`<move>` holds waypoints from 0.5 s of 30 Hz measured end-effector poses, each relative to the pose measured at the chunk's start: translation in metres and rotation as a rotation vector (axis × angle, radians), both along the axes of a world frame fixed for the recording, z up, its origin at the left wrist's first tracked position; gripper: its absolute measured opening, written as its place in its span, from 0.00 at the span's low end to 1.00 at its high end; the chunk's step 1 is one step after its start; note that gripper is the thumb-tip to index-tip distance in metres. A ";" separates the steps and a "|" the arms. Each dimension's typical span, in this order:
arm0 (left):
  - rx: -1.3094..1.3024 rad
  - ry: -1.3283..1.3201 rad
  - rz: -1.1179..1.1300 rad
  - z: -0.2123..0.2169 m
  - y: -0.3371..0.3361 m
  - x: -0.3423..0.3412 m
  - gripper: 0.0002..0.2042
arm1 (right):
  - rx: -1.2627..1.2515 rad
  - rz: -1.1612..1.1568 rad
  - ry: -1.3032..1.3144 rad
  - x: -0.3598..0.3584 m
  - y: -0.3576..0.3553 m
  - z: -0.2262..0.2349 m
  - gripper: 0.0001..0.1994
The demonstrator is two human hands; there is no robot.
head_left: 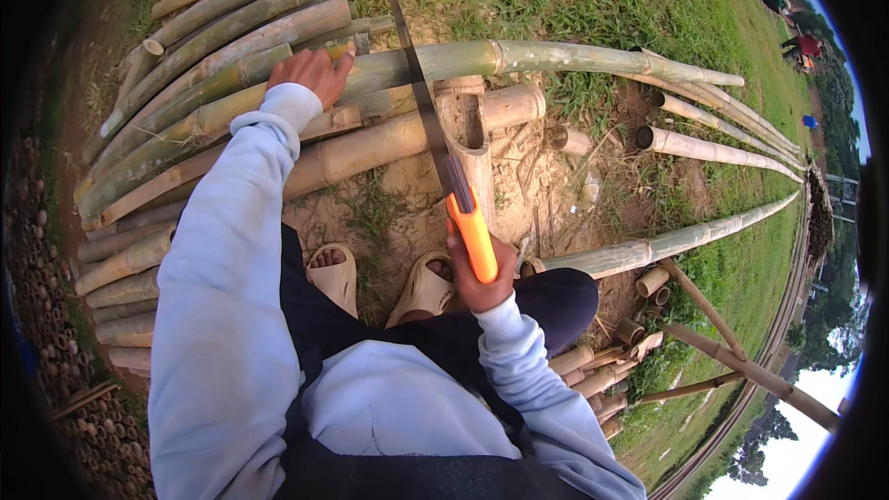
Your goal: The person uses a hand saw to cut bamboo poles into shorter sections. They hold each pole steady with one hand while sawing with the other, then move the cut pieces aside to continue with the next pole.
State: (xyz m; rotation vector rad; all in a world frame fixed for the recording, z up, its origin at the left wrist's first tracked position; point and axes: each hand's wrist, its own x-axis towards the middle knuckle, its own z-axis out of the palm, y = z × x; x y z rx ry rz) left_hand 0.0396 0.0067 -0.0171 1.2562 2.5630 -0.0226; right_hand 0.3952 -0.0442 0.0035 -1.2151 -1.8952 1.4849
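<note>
My right hand (pixel 479 280) grips the orange handle of a hand saw (pixel 471 231). Its long dark blade runs up and away, crossing a long green bamboo pole (pixel 519 57) that lies across a notched wooden support (pixel 472 134). My left hand (pixel 315 72) presses flat on that same pole, left of the blade. Both arms wear light blue sleeves. My feet in beige sandals (pixel 421 287) stand on bare earth below the pole.
A stack of long bamboo poles (pixel 213 46) lies at the left. Short cut bamboo pieces (pixel 602 375) pile up at the lower right. More poles (pixel 713 148) spread over grass to the right. People in the far distance at top right.
</note>
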 end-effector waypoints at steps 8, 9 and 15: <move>0.457 -0.100 -0.254 0.018 -0.038 -0.017 0.22 | 0.111 0.011 0.127 -0.050 0.056 -0.045 0.09; 0.573 0.054 -0.297 0.030 -0.063 -0.018 0.25 | 0.175 -0.015 0.173 -0.052 0.050 -0.046 0.08; 0.275 -0.005 -0.046 0.031 -0.259 0.005 0.28 | 0.211 0.026 0.172 -0.051 0.054 -0.036 0.11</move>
